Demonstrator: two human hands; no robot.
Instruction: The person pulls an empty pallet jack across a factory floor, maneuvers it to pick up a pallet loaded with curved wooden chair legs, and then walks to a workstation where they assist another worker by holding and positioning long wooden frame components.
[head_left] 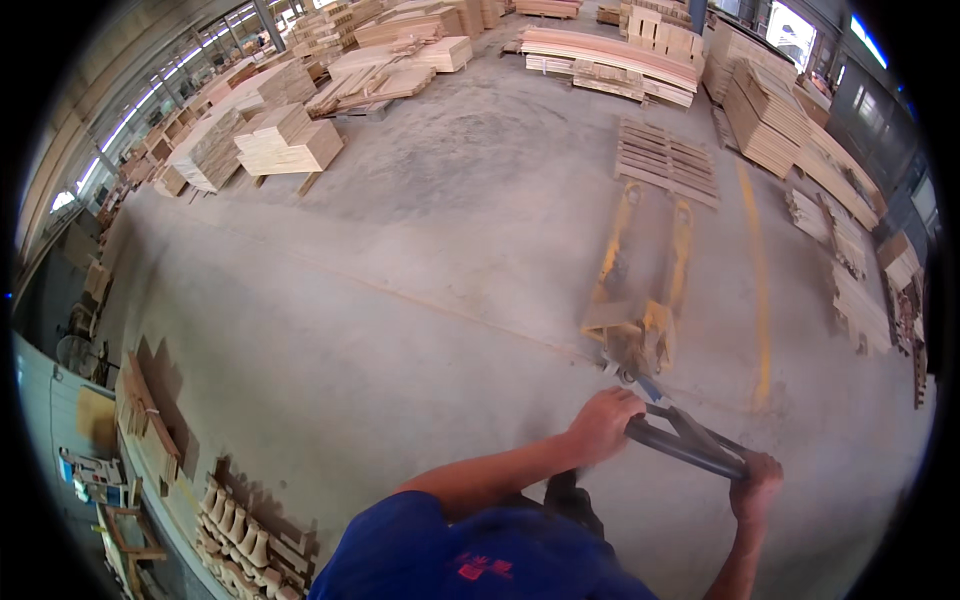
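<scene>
Both of my hands grip the dark handle (690,452) of a yellow pallet jack (655,325). My left hand (606,425) is closed round the handle's left end, and my right hand (757,484) wraps its right end. The jack stands on the floor ahead of me, a little to the right, its two worn yellow forks pointing away. A flat wooden pallet (667,160) lies at the fork tips; whether the tips reach under it I cannot tell.
Stacked boards (610,62) stand far ahead, and tall timber piles (770,120) line the right. Blocks of stacked lumber (287,142) sit at the far left. Turned wooden pieces (240,535) lie near left. A yellow floor line (757,290) runs right of the jack.
</scene>
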